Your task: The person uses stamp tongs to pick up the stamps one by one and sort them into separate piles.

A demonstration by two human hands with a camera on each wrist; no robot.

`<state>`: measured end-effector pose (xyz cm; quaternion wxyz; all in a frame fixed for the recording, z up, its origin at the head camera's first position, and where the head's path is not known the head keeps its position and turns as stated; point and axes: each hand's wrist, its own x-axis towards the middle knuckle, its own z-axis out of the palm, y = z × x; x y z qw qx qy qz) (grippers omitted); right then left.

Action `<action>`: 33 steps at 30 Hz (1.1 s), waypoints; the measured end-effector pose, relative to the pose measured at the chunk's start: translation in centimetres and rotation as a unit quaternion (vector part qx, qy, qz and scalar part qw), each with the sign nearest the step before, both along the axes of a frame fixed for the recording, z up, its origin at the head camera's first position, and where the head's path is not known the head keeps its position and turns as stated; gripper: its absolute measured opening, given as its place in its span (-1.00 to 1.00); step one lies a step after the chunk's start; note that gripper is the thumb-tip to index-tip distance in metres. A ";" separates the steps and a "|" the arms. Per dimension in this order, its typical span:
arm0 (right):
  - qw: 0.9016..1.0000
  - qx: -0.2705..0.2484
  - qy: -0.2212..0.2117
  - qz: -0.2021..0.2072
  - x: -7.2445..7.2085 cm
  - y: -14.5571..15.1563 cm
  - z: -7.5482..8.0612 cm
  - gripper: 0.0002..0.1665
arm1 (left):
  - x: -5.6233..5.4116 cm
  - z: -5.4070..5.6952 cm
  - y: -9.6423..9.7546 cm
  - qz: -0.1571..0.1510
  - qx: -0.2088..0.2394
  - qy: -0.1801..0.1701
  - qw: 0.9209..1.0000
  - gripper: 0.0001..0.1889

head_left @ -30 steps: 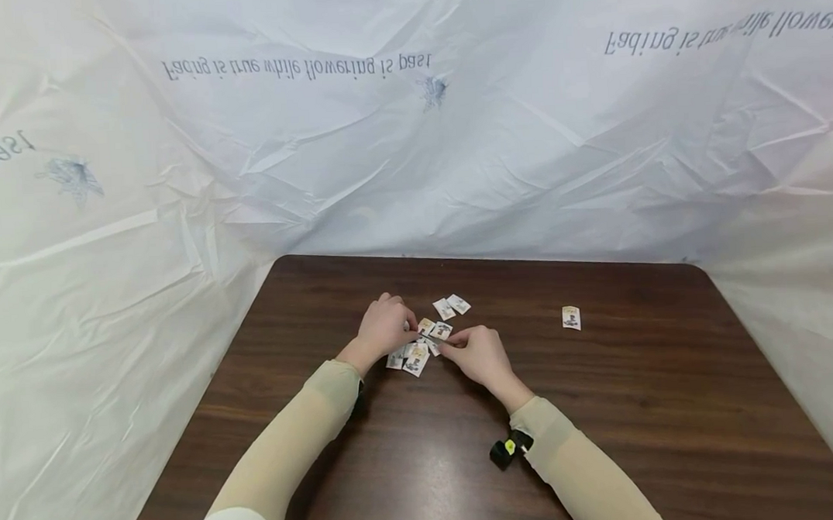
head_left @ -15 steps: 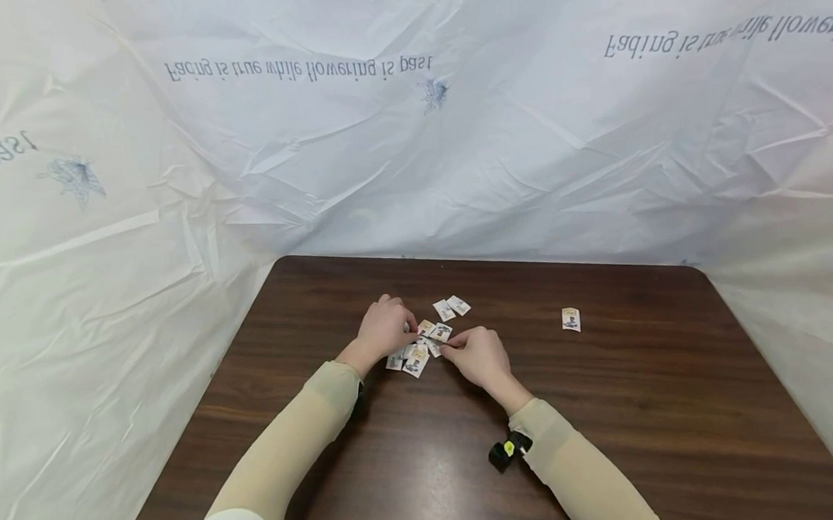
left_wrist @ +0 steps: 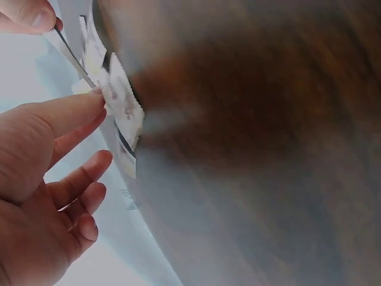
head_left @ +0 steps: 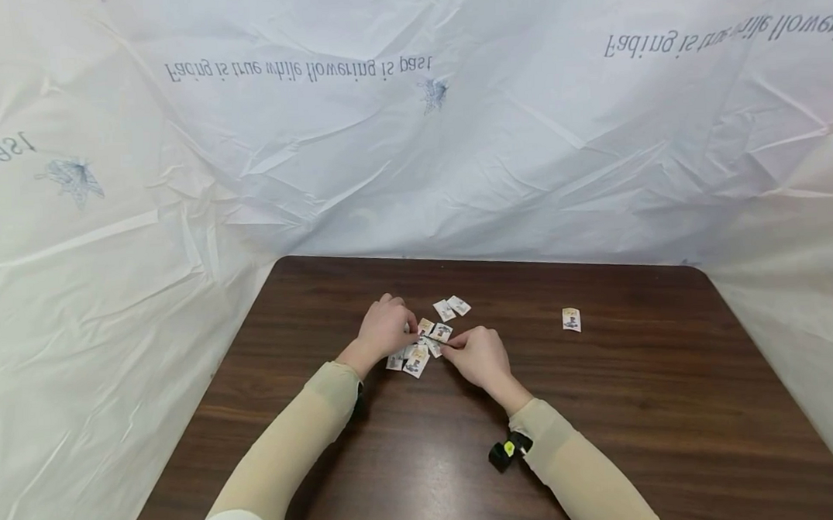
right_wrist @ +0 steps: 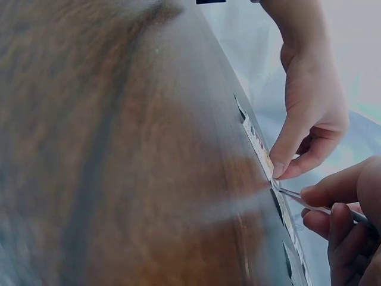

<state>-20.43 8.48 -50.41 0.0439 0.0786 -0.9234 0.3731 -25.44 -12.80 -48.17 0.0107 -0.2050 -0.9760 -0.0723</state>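
Note:
My left hand [head_left: 386, 325] pinches at the edge of a small printed picture card [left_wrist: 124, 104] with thumb and forefinger. Its other fingers curve loosely in the left wrist view. From the right, my right hand [head_left: 478, 356] grips slim metal tweezers [right_wrist: 290, 193], whose tips reach the cards right beside my left fingertips. Several picture cards [head_left: 415, 362] lie in an overlapping cluster between and below the two hands, showing small orange and grey drawings. My left fingers hide part of the cluster in the head view.
Two more cards [head_left: 444, 310] lie together just beyond the cluster. A single card [head_left: 571, 319] sits apart at the right on the dark wooden table [head_left: 646, 405]. White printed sheeting [head_left: 384, 160] hangs behind the table's far edge and along both sides.
Both hands stay nearly in place over the cluster, with the tweezers held at the same spot. The cards show no clear movement.

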 end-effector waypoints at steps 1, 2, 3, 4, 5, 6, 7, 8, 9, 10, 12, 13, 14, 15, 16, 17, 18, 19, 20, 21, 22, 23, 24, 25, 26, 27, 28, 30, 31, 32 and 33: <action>1.000 -0.002 0.000 0.000 0.0 0.0 0.0 -0.91 | 0.1 0.2 0.0 -0.004 0.005 0.004 1.000 -0.89; 1.000 -0.004 0.003 0.003 0.0 0.0 0.0 -0.91 | 0.2 0.4 0.0 -0.006 0.013 0.009 1.000 -0.88; 1.000 -0.007 0.004 0.004 0.0 0.1 0.0 -0.92 | 0.2 0.6 -0.1 -0.009 0.022 0.014 1.000 -0.88; 1.000 -0.010 0.005 0.004 -0.1 0.1 -0.1 -0.92 | 0.3 0.9 -0.1 -0.011 0.033 0.019 0.999 -0.88; 1.000 -0.013 0.005 0.006 -0.1 0.1 -0.1 -0.91 | 0.4 1.1 -0.1 -0.012 0.043 0.023 0.999 -0.88; 1.000 -0.016 0.006 0.007 -0.1 0.2 -0.1 -0.91 | 0.5 1.3 -0.2 -0.013 0.053 0.026 0.998 -0.88; 1.000 -0.018 0.006 0.008 -0.1 0.2 -0.1 -0.91 | 0.5 1.4 -0.2 -0.013 0.062 0.030 0.998 -0.89; 1.000 -0.020 0.006 0.009 -0.1 0.3 -0.1 -0.90 | 0.5 1.5 -0.3 -0.013 0.070 0.032 0.997 -0.90; 1.000 -0.021 0.004 0.009 -0.1 0.3 -0.1 -0.90 | 0.5 1.6 -0.4 -0.013 0.075 0.033 0.997 -0.90; 1.000 -0.021 0.005 0.009 -0.1 0.4 -0.1 -0.89 | 0.5 1.6 -0.5 -0.012 0.079 0.035 0.996 -0.91; 1.000 -0.019 0.009 0.010 -0.1 0.6 0.0 -0.88 | 0.4 1.5 -0.7 -0.011 0.087 0.041 0.995 -0.91; 1.000 -0.020 0.008 0.010 -0.1 0.7 0.0 -0.88 | 0.4 1.5 -0.8 -0.010 0.091 0.044 0.995 -0.91; 1.000 -0.023 0.007 0.011 -0.1 0.8 0.1 -0.86 | 0.4 1.5 -0.9 -0.010 0.096 0.047 0.994 -0.91; 1.000 -0.025 0.005 0.012 -0.1 1.0 0.1 -0.86 | 0.4 1.5 -0.9 -0.009 0.100 0.050 0.994 -0.92; 1.000 -0.029 0.003 0.011 -0.1 1.1 0.2 -0.85 | 0.5 1.5 -1.0 -0.008 0.104 0.052 0.993 -0.92; 0.999 -0.034 0.001 0.011 -0.1 1.3 0.2 -0.85 | 0.5 1.5 -1.1 -0.006 0.109 0.054 0.993 -0.93; 0.999 -0.038 -0.001 0.011 -0.1 1.4 0.3 -0.85 | 0.5 1.5 -1.2 -0.004 0.113 0.056 0.992 -0.93; 0.999 -0.044 -0.004 0.012 -0.1 1.5 0.3 -0.84 | 0.6 1.4 -1.3 -0.002 0.114 0.055 0.992 -0.94; 0.999 -0.048 -0.005 0.013 -0.1 1.6 0.3 -0.84 | 0.6 1.3 -1.4 0.001 0.116 0.054 0.992 -0.94; 0.999 -0.051 -0.008 0.014 -0.1 1.8 0.3 -0.84 | 0.6 1.2 -1.5 0.005 0.115 0.052 0.992 -0.94; 0.998 -0.056 -0.013 0.015 -0.1 1.9 0.3 -0.83 | 0.6 1.1 -1.7 0.009 0.114 0.048 0.992 -0.94; 0.998 -0.062 -0.020 0.017 -0.1 2.1 0.3 -0.82 | 0.6 1.0 -1.8 0.014 0.113 0.043 0.993 -0.94; 0.997 -0.066 -0.027 0.019 -0.2 2.3 0.2 -0.81 | 0.6 0.9 -1.9 0.019 0.112 0.037 0.993 -0.94; 0.996 -0.073 -0.037 0.020 -0.1 2.5 0.2 -0.80 | 0.6 0.8 -2.1 0.024 0.111 0.031 0.993 -0.94; 0.996 -0.079 -0.047 0.019 -0.2 2.7 0.2 -0.80 | 0.6 0.6 -2.2 0.030 0.109 0.025 0.993 -0.93; 0.995 -0.085 -0.057 0.019 -0.1 2.9 0.2 -0.79 | 0.5 0.5 -2.4 0.035 0.107 0.019 0.993 -0.93; 0.994 -0.090 -0.064 0.018 -0.1 3.1 0.3 -0.79 | 0.5 0.4 -2.6 0.040 0.106 0.014 0.993 -0.93; 0.992 -0.101 -0.073 0.016 0.0 3.5 0.4 -0.78 | 0.3 0.1 -2.9 0.049 0.106 0.005 0.993 -0.92; 0.991 -0.108 -0.077 0.015 0.0 3.7 0.4 -0.79 | 0.2 -0.1 -3.0 0.052 0.107 0.002 0.993 -0.92; 0.990 -0.116 -0.082 0.016 0.1 3.9 0.5 -0.79 | 0.1 -0.2 -3.2 0.056 0.107 0.000 0.993 -0.92; 0.988 -0.125 -0.086 0.018 0.2 4.1 0.6 -0.80 | 0.0 -0.4 -3.3 0.060 0.109 -0.004 0.992 -0.92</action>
